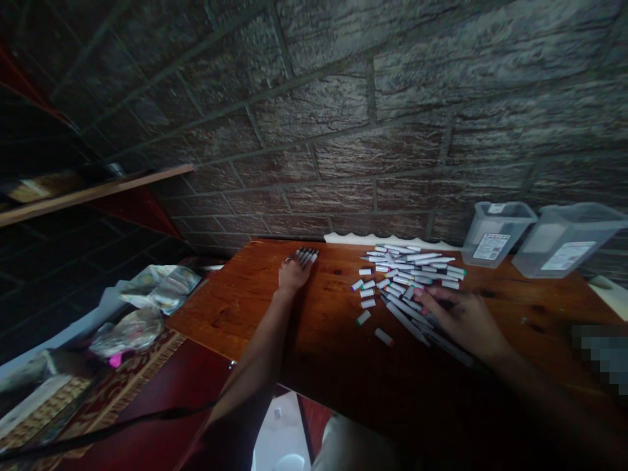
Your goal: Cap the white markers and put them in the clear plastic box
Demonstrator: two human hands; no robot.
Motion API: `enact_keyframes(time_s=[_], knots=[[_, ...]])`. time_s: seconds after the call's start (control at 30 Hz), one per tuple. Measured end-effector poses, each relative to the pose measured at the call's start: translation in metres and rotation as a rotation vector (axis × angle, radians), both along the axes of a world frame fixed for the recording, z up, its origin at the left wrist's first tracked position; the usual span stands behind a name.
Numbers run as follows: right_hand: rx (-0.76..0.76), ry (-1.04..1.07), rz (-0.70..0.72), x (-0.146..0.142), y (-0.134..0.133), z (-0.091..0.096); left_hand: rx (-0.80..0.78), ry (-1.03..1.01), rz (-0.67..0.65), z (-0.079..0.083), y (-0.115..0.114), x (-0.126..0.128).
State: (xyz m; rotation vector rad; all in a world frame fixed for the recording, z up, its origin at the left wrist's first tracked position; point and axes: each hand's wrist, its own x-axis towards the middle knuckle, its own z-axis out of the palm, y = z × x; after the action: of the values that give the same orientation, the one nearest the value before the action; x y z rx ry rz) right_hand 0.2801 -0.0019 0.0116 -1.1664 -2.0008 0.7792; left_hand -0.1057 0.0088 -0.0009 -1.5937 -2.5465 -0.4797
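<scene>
My left hand [293,273] is stretched out to the far side of the wooden table [255,307] and is closed around a bundle of dark markers [307,256] whose tips stick out past the fingers. My right hand [464,317] lies over the near end of a heap of grey markers [412,271] with coloured caps, its fingers curled on a few long ones. Several loose marker caps [366,294] lie between the two hands.
Two clear plastic bins [495,242] [564,239] with labels stand at the back right against a brick wall [343,131]. To the left, lower down, lie crumpled plastic bags [157,284] on a patterned cloth. A wooden shelf [98,190] juts out at the left.
</scene>
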Motion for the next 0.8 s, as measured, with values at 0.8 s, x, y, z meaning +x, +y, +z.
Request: enact_keyframes(time_s=[0.8], knots=[[0.069,-0.039,0.009,0.0024,0.0015,-0.0011,-0.043,-0.005,0.115,0.0099,-0.0061,0.0007]])
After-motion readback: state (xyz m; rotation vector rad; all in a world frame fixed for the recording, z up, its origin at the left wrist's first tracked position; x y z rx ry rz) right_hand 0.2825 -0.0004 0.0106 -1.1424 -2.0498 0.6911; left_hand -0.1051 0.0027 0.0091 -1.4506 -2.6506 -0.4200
